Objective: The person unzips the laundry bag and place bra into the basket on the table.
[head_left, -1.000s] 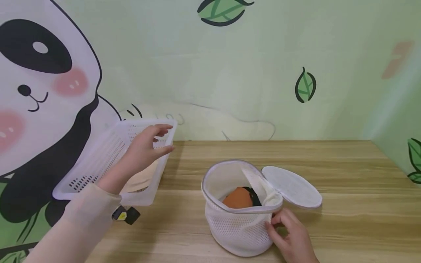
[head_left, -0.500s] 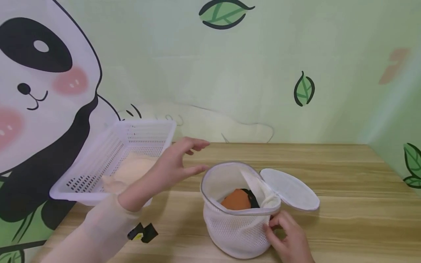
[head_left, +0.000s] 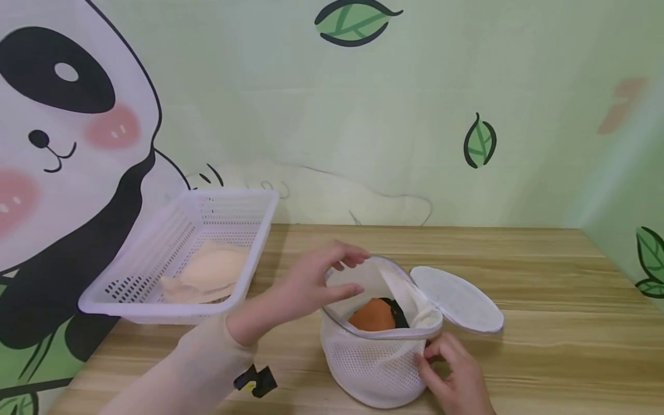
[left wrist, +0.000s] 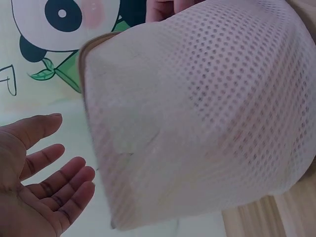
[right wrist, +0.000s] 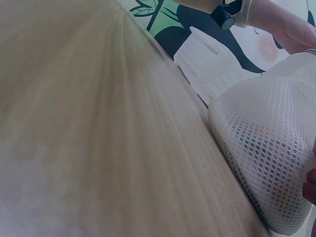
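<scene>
A white mesh laundry bag (head_left: 370,369) stands upright on the table, its round lid (head_left: 456,298) folded back to the right. Inside it lie an orange cloth item (head_left: 373,315) and a black one (head_left: 399,314), only partly visible. My left hand (head_left: 311,279) hovers at the left of the bag's opening, thumb and fingers spread apart with nothing between them. In the left wrist view, the same left hand (left wrist: 47,182) is beside the bag's rim. At the front right, my right hand (head_left: 459,374) pinches the bag's side just below the rim.
A white perforated plastic basket (head_left: 155,314) stands at the left of the table with a beige cloth item (head_left: 212,268) in it. The wooden table (head_left: 560,288) meets a printed wall (head_left: 394,115) at the back.
My left hand has moved right, from over the basket to the bag's opening, leaving the beige cloth item in fuller view. The right hand keeps its pinch on the bag.
</scene>
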`<state>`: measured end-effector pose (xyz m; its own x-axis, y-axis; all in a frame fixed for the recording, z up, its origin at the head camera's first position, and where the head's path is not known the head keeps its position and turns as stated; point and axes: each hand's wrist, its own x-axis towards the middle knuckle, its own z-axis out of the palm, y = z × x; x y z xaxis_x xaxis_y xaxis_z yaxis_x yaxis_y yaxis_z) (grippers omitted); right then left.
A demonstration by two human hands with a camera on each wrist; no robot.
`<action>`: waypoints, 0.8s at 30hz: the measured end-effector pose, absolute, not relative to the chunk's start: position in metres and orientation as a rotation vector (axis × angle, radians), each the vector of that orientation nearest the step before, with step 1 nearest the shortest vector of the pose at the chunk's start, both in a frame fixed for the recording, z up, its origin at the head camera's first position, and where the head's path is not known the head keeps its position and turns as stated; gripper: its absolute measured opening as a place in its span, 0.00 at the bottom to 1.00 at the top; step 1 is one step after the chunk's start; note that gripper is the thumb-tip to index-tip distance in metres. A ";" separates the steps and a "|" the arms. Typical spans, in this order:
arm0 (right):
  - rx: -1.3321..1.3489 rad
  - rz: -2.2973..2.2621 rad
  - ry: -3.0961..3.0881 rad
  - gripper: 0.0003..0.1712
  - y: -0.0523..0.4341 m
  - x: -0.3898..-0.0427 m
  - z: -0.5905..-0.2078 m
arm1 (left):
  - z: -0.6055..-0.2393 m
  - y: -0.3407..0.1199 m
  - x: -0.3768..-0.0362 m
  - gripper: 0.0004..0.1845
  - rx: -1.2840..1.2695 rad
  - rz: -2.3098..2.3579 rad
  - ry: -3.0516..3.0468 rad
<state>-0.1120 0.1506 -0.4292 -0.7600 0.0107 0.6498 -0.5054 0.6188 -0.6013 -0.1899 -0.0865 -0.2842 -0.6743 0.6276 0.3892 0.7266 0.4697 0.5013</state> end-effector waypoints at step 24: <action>0.380 1.140 -2.152 0.19 0.150 -0.112 -0.429 | -0.326 -0.056 -0.199 0.19 -1.340 -1.044 -2.793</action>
